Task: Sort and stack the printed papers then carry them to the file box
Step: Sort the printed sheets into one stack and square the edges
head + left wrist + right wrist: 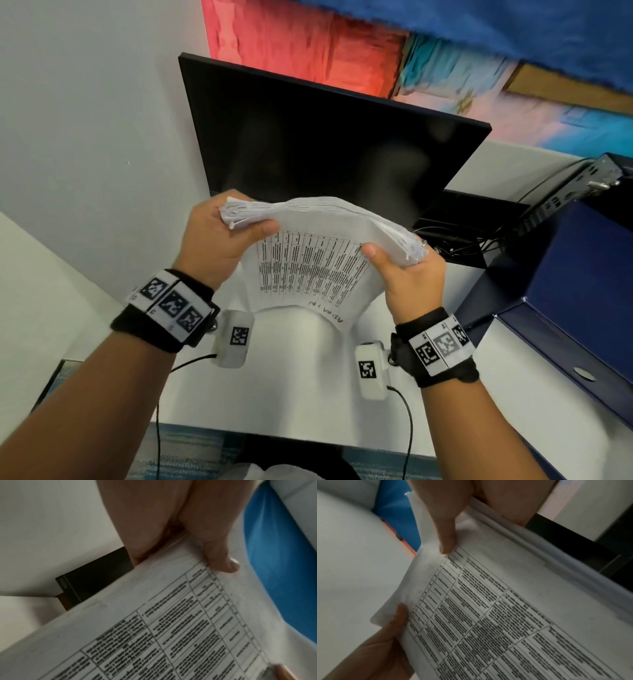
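Head view first, and we read it left to right: our left hand grips the left end of the thick stack of white printed papers, thumb curled over the top sheet and fingers hidden beneath; the stack hangs in the air between both hands, above the white desk and in front of the black flat monitor, arched upward in the middle, with a printed table on the sheet facing us and a handwritten word near its lower edge; our right hand holds the right end the same way, thumb pressed on top and fingers wrapped under the edge; both wrists wear black bands with white marker tags; further right lies the dark blue file box on the desk, well apart from the stack, and behind it a black slim device with cables; on the wall above the monitor hangs a painting in red, blue and pink; left wrist view shows our thumb pinching the paper's edge; right wrist view shows the right thumb doing likewise, with the left hand's thumb at the far edge
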{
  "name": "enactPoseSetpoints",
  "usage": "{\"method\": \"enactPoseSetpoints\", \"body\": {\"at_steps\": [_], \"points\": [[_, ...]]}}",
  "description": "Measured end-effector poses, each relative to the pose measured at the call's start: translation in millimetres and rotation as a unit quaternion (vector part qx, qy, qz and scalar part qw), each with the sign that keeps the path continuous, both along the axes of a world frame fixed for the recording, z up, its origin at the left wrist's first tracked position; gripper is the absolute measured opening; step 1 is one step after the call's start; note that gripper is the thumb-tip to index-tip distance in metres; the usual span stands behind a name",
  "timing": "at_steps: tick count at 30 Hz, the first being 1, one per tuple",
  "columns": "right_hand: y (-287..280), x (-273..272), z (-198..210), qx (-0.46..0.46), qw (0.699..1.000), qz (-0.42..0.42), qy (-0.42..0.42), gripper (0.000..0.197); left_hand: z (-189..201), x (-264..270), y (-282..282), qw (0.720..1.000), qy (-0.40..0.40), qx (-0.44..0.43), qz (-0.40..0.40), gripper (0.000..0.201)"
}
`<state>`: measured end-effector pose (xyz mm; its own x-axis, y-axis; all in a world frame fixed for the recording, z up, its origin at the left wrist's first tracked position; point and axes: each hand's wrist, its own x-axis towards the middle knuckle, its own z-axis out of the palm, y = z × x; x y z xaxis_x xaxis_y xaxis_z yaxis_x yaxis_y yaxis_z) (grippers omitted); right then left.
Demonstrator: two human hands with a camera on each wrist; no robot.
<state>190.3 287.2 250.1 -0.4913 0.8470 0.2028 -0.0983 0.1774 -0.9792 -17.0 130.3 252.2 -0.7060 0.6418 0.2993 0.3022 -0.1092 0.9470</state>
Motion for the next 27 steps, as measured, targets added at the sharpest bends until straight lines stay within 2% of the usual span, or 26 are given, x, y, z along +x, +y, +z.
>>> {"method": "enactPoseSetpoints", "body": {"at_steps": [2, 4, 5, 7, 10, 12, 14, 18, 22, 25, 27], "points": [[-3.5, 1.0, -2.9, -0.001, 1.000, -0.004, 0.008, 0.035, -10.9, -2.9, -2.8, 1.000, -0.021, -0.009, -0.021, 0.033], [-10.1, 0.2, -6.3, -0.009, 1.000, -0.020, 0.011, 0.041, -28.6, -2.1, -4.2, 0.994, -0.083, -0.028, -0.061, 0.058], [-13.3, -1.4, -5.8, -0.005, 0.999, -0.028, 0.017, 0.040, -36.4, -1.7, -4.5, 0.991, -0.105, -0.034, -0.075, 0.068], [-17.7, -5.1, -3.6, 0.009, 0.999, -0.036, 0.035, 0.031, -42.3, 0.7, -5.3, 0.990, -0.114, -0.030, -0.080, 0.076], [-22.2, -9.2, 1.1, 0.045, 0.997, -0.052, 0.033, 0.014, -38.1, 6.1, -5.2, 0.992, -0.112, -0.016, -0.057, 0.077], [-21.4, -12.1, 2.9, 0.063, 0.995, -0.069, 0.020, 0.010, -33.1, 8.1, -5.4, 0.993, -0.103, -0.011, -0.051, 0.068], [-19.0, -12.6, 2.2, 0.069, 0.993, -0.094, 0.010, 0.012, -30.1, 9.5, -5.0, 0.994, -0.098, -0.008, -0.051, 0.057], [-15.4, -12.2, -0.4, 0.056, 0.990, -0.125, 0.021, 0.023, -29.9, 9.2, -3.3, 0.995, -0.090, -0.002, -0.042, 0.054], [-18.2, -15.9, 2.2, 0.049, 0.993, -0.105, 0.036, 0.015, -30.5, 8.6, -4.9, 0.996, -0.083, -0.003, -0.042, 0.058], [-16.9, -16.5, 1.1, 0.042, 0.992, -0.105, 0.052, 0.017, -28.0, 9.9, -6.3, 0.997, -0.074, 0.000, -0.034, 0.058], [-15.3, -11.2, -0.1, 0.024, 0.992, -0.074, 0.095, 0.034, -26.8, 11.2, -5.8, 0.997, -0.075, 0.006, -0.023, 0.052]]}}
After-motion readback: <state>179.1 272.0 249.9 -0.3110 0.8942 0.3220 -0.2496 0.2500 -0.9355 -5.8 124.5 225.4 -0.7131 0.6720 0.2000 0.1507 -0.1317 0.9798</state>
